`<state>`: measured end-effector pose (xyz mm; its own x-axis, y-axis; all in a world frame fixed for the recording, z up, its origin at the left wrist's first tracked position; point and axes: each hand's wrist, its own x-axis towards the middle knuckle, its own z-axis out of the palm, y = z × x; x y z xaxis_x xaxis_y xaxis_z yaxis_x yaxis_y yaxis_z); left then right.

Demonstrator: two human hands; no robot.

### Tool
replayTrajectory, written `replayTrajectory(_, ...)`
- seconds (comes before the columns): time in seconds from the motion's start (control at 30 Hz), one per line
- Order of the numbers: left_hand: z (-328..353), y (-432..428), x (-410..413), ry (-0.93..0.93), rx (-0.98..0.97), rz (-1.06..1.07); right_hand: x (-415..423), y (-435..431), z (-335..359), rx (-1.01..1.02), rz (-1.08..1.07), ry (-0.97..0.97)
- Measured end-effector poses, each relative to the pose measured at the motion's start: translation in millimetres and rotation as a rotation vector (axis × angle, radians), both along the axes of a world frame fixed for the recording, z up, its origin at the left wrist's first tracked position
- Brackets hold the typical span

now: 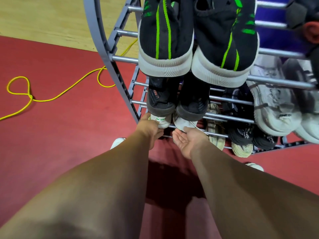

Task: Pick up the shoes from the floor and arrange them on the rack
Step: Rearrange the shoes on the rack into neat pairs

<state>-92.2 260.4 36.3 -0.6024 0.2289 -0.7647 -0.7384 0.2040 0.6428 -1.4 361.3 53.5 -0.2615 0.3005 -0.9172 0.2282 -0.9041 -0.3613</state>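
A grey rack [120,58] with metal bars stands in front of me, with shoes on each tier. On the lowest tier at the left sit two white shoes: the left white shoe [161,120] with a green heel tab and the right white shoe [183,122]. My left hand [150,131] holds the heel of the left white shoe, fingers curled round it. My right hand [188,141] lies palm up, its fingertips touching the heel of the right white shoe. Both shoes are partly hidden under the black shoes above.
Black shoes with green stripes [165,40] fill the top tier, black shoes [162,99] the one below, pale grey sneakers [276,107] to the right. Beige [215,128] and black [241,133] shoes sit low right. A yellow cable [51,99] loops over the red floor.
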Motion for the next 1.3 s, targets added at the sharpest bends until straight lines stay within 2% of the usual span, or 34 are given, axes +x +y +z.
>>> replayTrajectory(0.27,0,-3,-2,-0.017,0.007,0.008,2,-12,4,-0.056,-0.093,0.022)
replayTrajectory(0.67,0,-3,1,-0.059,0.040,0.093,1,-11,5,-0.131,-0.085,0.005)
replayTrajectory(0.93,11,1,2,-0.058,-0.017,0.057,2,-10,1,-0.012,0.035,-0.041)
replayTrajectory(1.13,43,-8,23,-0.118,-0.150,0.032,25,-10,20,0.045,0.063,-0.027)
replayTrajectory(1.3,86,-24,53,-0.038,-0.243,-0.253,65,-14,56,0.113,0.148,-0.051)
